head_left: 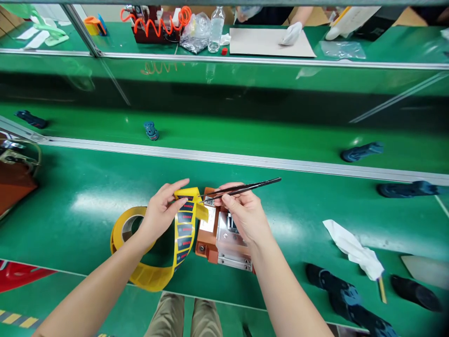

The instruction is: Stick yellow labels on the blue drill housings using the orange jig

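Your left hand [163, 210] pinches the yellow label strip [185, 224]; your right [247, 213] grips black tweezers [242, 188].

Between your forearms and the silver rail [224, 158] lies open green bench [101, 173]; the strip's roll [122, 229] sits near the front edge, left of the orange-and-metal fixture [224, 234]. Beyond the rail, a dark box [154, 32] bears a coiled orange hose [157, 25], beside a clear ribbed bottle [215, 30].

Factory assembly line: beyond the fingers [229, 199], blue tool bodies [151, 131] lie spaced along a green conveyor belt [245, 145].
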`<move>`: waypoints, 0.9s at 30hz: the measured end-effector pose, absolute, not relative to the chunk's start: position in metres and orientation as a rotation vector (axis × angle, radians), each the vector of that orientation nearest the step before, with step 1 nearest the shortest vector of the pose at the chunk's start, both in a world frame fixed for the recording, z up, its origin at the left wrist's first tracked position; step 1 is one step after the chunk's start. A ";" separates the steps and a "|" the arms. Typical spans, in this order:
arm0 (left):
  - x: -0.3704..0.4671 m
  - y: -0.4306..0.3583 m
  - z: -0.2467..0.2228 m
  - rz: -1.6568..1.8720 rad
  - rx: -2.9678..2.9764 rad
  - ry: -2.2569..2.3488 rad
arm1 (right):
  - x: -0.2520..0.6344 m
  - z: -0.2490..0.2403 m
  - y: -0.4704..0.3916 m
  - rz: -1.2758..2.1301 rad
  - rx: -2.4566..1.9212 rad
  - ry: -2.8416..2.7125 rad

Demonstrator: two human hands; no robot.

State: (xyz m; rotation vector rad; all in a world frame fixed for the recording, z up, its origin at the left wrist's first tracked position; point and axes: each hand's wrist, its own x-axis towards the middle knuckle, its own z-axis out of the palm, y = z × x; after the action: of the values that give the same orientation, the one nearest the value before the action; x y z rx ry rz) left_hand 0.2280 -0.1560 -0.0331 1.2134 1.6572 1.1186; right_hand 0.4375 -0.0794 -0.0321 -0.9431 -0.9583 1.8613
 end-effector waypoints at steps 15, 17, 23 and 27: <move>0.230 -0.148 -0.021 0.976 1.213 1.768 | 0.441 -0.027 -0.068 1.800 -0.916 -0.998; 0.230 -0.147 -0.019 0.934 1.285 1.772 | 0.441 -0.026 -0.066 1.792 -0.923 -0.997; 0.233 -0.143 -0.019 0.841 1.468 1.810 | 0.440 -0.031 -0.059 1.801 -0.909 -1.071; 0.235 -0.143 -0.022 0.869 1.533 1.785 | 0.441 -0.036 -0.055 1.852 -0.902 -1.064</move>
State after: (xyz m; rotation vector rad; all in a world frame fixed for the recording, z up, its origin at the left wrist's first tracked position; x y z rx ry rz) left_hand 0.2349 -0.1427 -0.0216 1.5332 1.7850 0.8687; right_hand 0.4413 -0.0550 -0.0362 -0.9023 -1.0640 1.8520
